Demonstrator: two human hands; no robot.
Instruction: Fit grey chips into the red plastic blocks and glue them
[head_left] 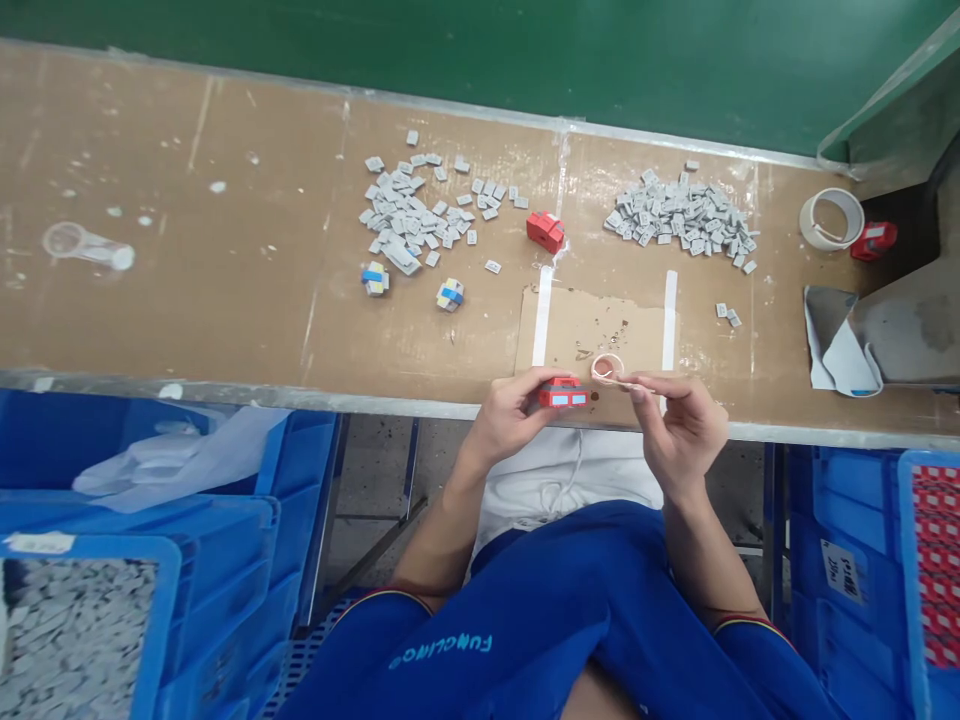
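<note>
My left hand [506, 418] grips a small red toy vehicle [564, 392] with pale window panels and a dark stripe, near the table's front edge. Between the thumb and fingers of my right hand [681, 425] is a thin stick [626, 384], its tip pointing left over a small round cup [606, 368]. The cup stands on a cardboard sheet [577, 315] held by white tape strips, with dark specks about it. Another red toy vehicle [545, 232] rests farther back on the table.
Two piles of grey tiles [682, 215] lie at the back, with two taped bundles [450, 295] before the left one. At right are a tape roll [831, 219] and a metal box [911, 320]. Blue crates [225, 560] flank me; the right crate [934, 560] holds red pieces.
</note>
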